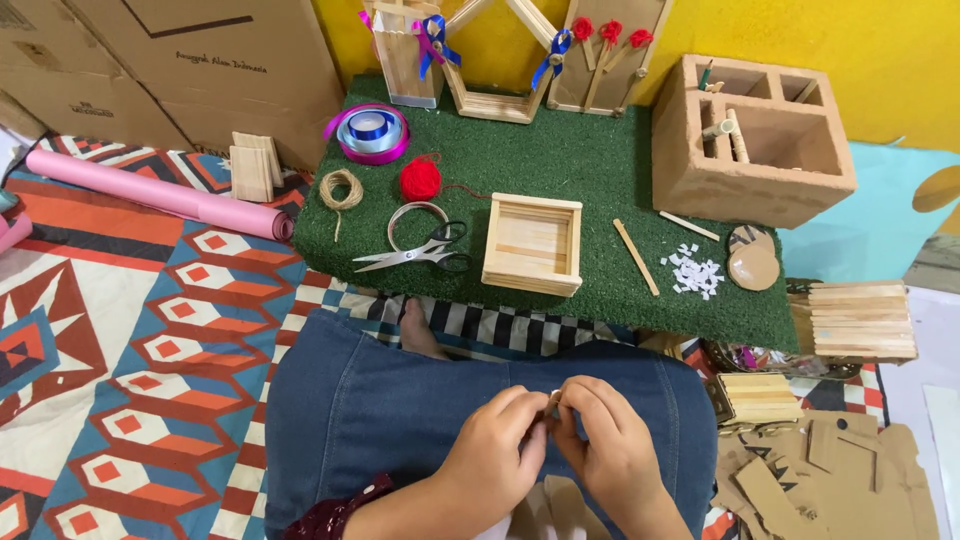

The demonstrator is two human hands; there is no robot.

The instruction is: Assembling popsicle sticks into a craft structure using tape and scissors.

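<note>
At the bottom centre of the frame we see the left hand [497, 452] and the right hand [610, 440] brought together over a denim-covered lap [380, 400], fingertips meeting. Between them sits a small pale object [553, 402], only a sliver of it showing above the fingers, too small for us to tell what it is. Both hands are curled nearly closed, thumb and forefingers pinching that piece from either side, so it lies right at the meeting point of the two grips, touching both. Above the lap, in the middle of the frame, a green turf mat [560, 170] carries a square wooden stick box [533, 244], with scissors [420, 250] just to its left and a red yarn ball [421, 179] further up. A loose wooden stick [636, 257] lies to the right of the box, near white paper scraps [695, 272]. All of these are well apart from the hands.
</note>
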